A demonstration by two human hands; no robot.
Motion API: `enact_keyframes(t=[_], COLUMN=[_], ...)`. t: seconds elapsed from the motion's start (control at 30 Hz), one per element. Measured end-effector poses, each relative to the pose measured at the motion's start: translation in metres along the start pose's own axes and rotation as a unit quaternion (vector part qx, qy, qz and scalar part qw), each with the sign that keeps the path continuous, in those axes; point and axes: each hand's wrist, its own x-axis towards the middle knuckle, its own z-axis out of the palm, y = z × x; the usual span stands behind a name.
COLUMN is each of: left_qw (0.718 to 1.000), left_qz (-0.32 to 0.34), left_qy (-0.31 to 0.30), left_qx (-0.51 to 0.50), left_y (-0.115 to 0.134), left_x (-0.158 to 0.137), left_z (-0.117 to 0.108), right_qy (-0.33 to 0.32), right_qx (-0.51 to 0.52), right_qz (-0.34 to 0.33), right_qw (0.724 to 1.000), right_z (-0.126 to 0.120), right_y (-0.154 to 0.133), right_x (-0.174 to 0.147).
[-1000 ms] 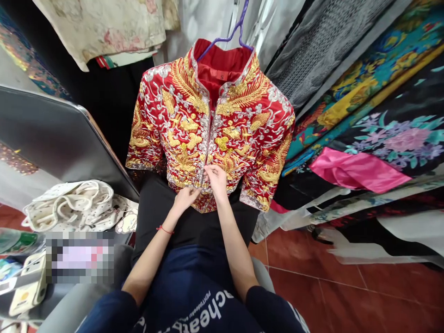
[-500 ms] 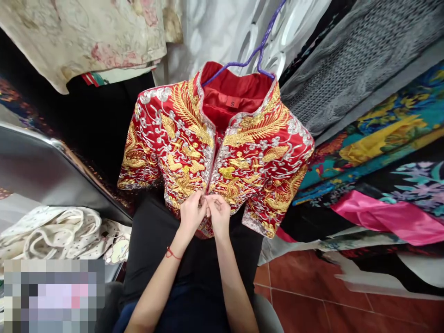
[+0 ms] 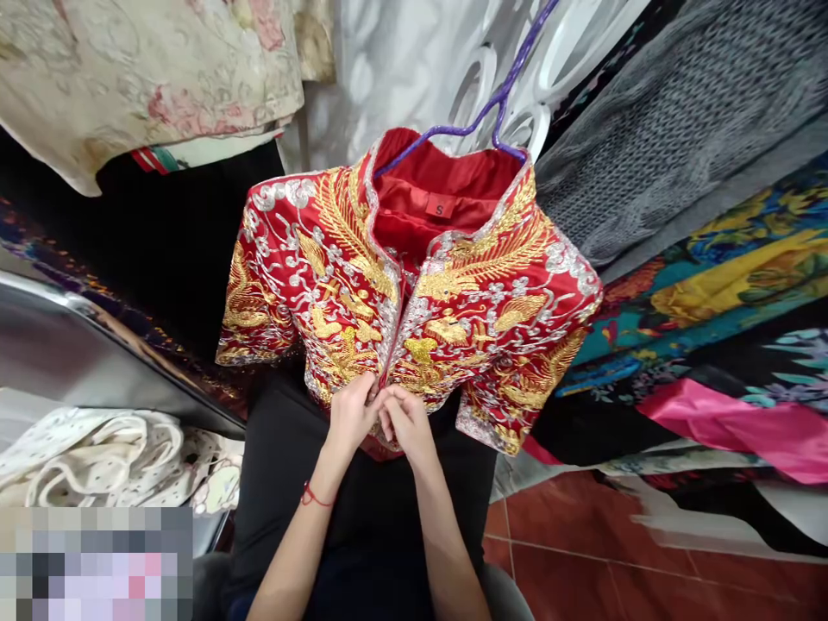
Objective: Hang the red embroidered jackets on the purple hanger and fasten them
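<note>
A short-sleeved red jacket with gold and silver embroidery and a stand-up collar hangs in front of me on a purple hanger. Its front is parted at the neck and comes together lower down. At the lower end of the front opening, my left hand pinches the jacket's edge with bent fingers. Close beside it, almost touching, my right hand is closed on the same front edge. My fingers hide the fastening there, so its kind cannot be made out. A red cord bracelet circles my left wrist.
Hanging clothes line the right side, among them a grey knit and a pink satin piece. A cream floral garment hangs upper left. Bundled dotted white cloth lies lower left beside a metallic panel. Red tiles cover the floor.
The view has shifted slightly, and the jacket appears a little lower and larger. Both hands sit slightly lower on the front edge, still pinching it close together.
</note>
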Motion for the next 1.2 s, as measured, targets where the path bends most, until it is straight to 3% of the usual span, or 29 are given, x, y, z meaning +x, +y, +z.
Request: enact_keyframes(t=[0.37, 0.63, 1.2], left_qw=[0.999, 0.999, 1.0], left_qz=[-0.019, -0.017, -0.021], left_qy=[0.022, 0.017, 0.009], left_qx=[-0.023, -0.033, -0.014], left_y=[0.004, 0.008, 0.011], left_x=[-0.002, -0.004, -0.007], left_z=[0.004, 0.003, 0.003], right_qy=[0.038, 0.05, 0.097], right_qx=[0.068, 0.073, -0.021], right_qz=[-0.051, -0.114, -0.283], right_qw=[0.996, 0.99, 0.954], right_z=[0.014, 0.024, 0.036], right_y=[-0.026, -0.075, -0.159], right_x=[0.008, 0.011, 0.04])
